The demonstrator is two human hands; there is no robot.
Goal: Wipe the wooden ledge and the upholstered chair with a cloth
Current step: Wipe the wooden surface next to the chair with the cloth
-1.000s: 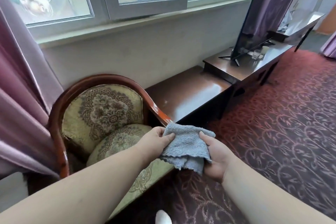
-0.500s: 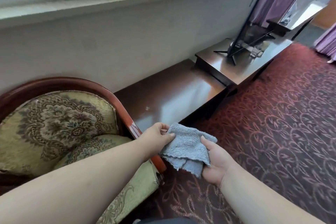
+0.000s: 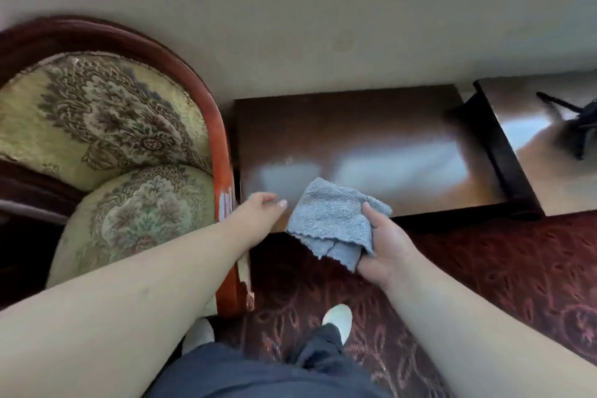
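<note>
The blue cloth (image 3: 332, 220) was bunched up and soft, and it hung in the air just over the near edge of the wooden ledge (image 3: 371, 139). It did not look pressed flat on the wood yet. The right hand (image 3: 381, 245) had it. The thumb was on top and the fingers were curled under, closed tight on one side of the cloth. The rest of the cloth flopped out to the left of that hand.

The left hand (image 3: 258, 213) was just beside the cloth and did not touch it. It was partly open, with the fingers loosely bent, and it held nothing. It hovered over the ledge's near left corner.

It looked like the wiping had not started. The ledge was dark and shiny, with pale patches of light on it and a small speck near the middle. I could not tell if any part was clean already. So the ledge was probably left to wipe, and the chair (image 3: 106, 126) too.

The chair stood just to the left of the ledge, almost touching it. It had a flowery seat and back and a round wooden frame. Nothing touched it but the left arm passing over it. A red patterned carpet (image 3: 484, 268) lay under everything.
</note>
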